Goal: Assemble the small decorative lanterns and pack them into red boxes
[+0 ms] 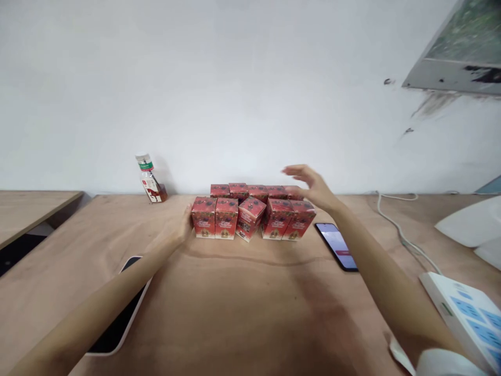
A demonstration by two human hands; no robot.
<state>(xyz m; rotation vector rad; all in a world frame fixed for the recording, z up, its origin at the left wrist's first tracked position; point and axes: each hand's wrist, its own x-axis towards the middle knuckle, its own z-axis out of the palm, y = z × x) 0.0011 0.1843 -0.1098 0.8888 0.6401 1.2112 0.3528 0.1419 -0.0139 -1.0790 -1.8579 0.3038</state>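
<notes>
Several small red boxes [250,211] stand in two rows at the far middle of a wooden table [242,303]. One box in the front row [250,216] is tilted. My left hand [183,224] rests against the left end of the front row, touching the leftmost box [203,216]; its fingers lie flat. My right hand [309,185] hovers above the right end of the rows, fingers stretched out and apart, holding nothing.
A small bottle [150,180] leans against the white wall at the back left. A phone [337,245] lies right of the boxes. A tablet [117,318] lies under my left forearm. A white cable [395,224] and a white power strip [465,313] sit at the right.
</notes>
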